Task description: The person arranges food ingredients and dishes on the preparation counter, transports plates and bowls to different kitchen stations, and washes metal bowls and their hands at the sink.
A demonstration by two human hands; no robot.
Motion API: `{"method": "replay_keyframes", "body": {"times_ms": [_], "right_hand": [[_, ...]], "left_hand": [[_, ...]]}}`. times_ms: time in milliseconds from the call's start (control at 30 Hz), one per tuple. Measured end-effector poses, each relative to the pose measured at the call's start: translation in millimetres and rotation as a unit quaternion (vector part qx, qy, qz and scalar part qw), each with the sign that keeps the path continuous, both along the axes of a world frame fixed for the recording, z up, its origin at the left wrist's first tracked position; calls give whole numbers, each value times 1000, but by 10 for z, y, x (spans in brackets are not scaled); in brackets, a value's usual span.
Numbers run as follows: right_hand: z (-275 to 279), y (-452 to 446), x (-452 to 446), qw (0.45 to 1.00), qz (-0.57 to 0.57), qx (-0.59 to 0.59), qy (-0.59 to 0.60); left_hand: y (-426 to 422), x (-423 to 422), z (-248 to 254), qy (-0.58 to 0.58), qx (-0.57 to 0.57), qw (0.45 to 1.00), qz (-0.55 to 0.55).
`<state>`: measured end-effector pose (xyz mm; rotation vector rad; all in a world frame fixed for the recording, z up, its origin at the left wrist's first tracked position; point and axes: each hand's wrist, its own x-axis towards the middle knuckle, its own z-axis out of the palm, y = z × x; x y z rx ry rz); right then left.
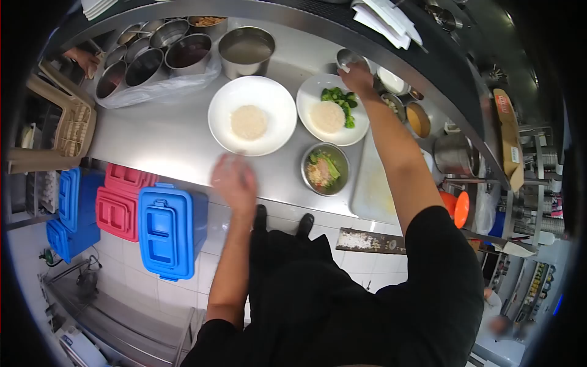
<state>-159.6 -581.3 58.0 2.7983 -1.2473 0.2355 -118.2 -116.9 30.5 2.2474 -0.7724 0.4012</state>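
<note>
My left hand [235,182], smeared by motion, is over the steel counter's front edge. It is just below a white plate [278,131] bearing a round mound of rice [249,122]. My right hand [357,78] reaches to the back, its fingers closed at the near rim of a small metal bowl [351,56]; the fingertips are partly hidden. Below that arm is a second white plate [309,98] with rice [328,117] and broccoli [350,110]. A steel mixing bowl [344,179] in front of it contains chopped green, pale and reddish food [321,171].
Several metal pots [145,67] stand at the back left, near a larger pot [246,52] of liquid. A white cutting board [374,189] lies at right. Another person's hand [84,60] shows at far left. Blue [165,229] and red [116,214] lidded bins are below the counter.
</note>
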Motion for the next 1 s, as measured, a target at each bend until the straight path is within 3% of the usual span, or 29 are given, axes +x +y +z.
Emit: {"method": "replay_keyframes", "body": {"times_ms": [67, 167, 200, 333, 433, 500, 567, 700, 767, 1000], "right_hand": [[111, -44, 249, 991, -34, 69, 108], [-239, -285, 318, 993, -63, 83, 60], [-330, -365, 298, 999, -31, -4, 34], [89, 4, 7, 989, 64, -86, -97], [452, 465, -569, 979, 114, -101, -137], [576, 977, -1125, 956, 124, -151, -220], [639, 1386, -1782, 955, 138, -105, -240], [431, 2229, -3038, 978, 50, -48, -196], [390, 2567, -3452, 987, 24, -43, -156], [205, 2982, -4030, 985, -74, -17, -153]], "left_hand": [[-265, -83, 156, -9, -6, 991, -137], [-686, -77, 307, -16, 57, 958, -280], [-846, -54, 284, -32, 72, 946, -313], [-1315, 26, 223, -98, 131, 902, -400], [-1624, 94, 289, -90, 263, 864, -420], [-1764, 112, 169, -122, 262, 855, -431], [-1848, 132, 159, -132, 275, 839, -451], [-2001, 157, 176, -160, 311, 802, -483], [-2077, 157, 178, -156, 315, 809, -471], [-2755, 97, 204, -189, 342, 819, -420]]}}
